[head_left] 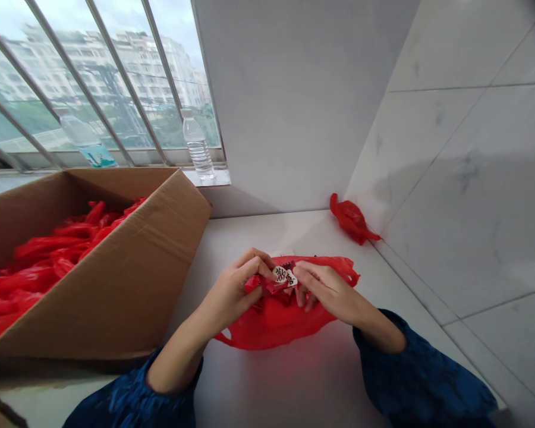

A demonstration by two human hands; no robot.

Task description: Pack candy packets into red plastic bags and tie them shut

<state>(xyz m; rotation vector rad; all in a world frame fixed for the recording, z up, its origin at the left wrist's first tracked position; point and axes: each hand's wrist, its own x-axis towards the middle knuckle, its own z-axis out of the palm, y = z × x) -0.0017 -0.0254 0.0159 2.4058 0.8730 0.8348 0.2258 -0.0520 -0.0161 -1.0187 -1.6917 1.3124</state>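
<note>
My left hand [234, 288] and my right hand [327, 291] meet over a red plastic bag [271, 324] lying on the white counter [294, 380]. Both hands pinch a small red wrapped packet [280, 279] with a white label and dark characters, held just above the bag's mouth. Fingers of both hands are curled round the packet. My sleeves are dark blue.
A large open cardboard box [160, 261] at the left holds several red plastic bags [40, 261]. A knotted red bag [351, 219] lies in the far corner by the tiled wall. Two water bottles [197, 145] stand on the window sill behind bars.
</note>
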